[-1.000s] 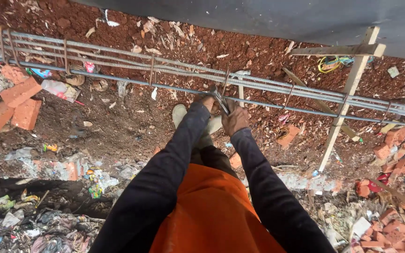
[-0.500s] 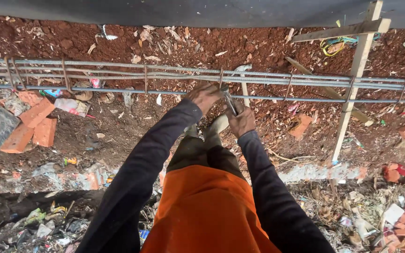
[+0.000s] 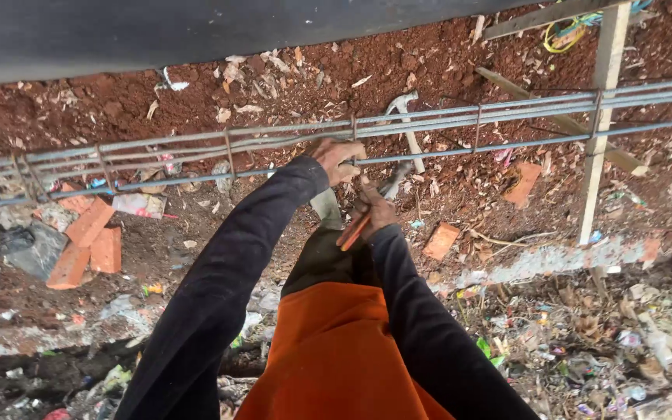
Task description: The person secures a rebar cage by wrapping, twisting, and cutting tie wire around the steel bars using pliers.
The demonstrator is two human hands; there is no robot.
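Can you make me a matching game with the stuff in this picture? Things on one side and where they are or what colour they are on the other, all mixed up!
Things:
1. left hand
2. right hand
3. broken bricks
4. wooden stake

Places or colours:
A. pale, standing upright at the right
B. gripping the long steel bar
C. orange-red, lying on the soil at the left
D. holding a tool with an orange handle

Pairs: 1-B, 2-D, 3-C, 4-A
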